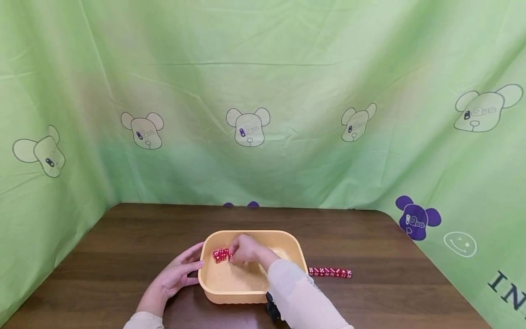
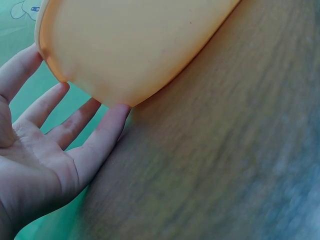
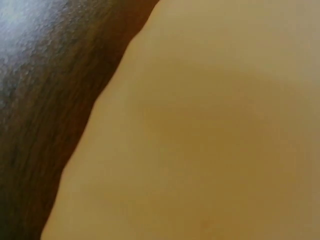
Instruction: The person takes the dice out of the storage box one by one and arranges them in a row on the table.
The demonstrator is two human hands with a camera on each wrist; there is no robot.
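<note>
A yellow-orange plastic tub with rounded corners stands on the wooden table. Spread fingers of my left hand touch the tub's left side; in the left wrist view, the fingertips of that hand meet the outside of the tub. My right hand reaches down inside it and pinches a red die, mostly hidden by the fingers. Just left of those fingers, several red dice with white pips lie together in the tub. The right wrist view holds only the blurred tub wall and table.
To the right of the tub, a straight row of red dice lies on the table. A black device is strapped at the right wrist. Green printed cloth hangs behind and at both sides.
</note>
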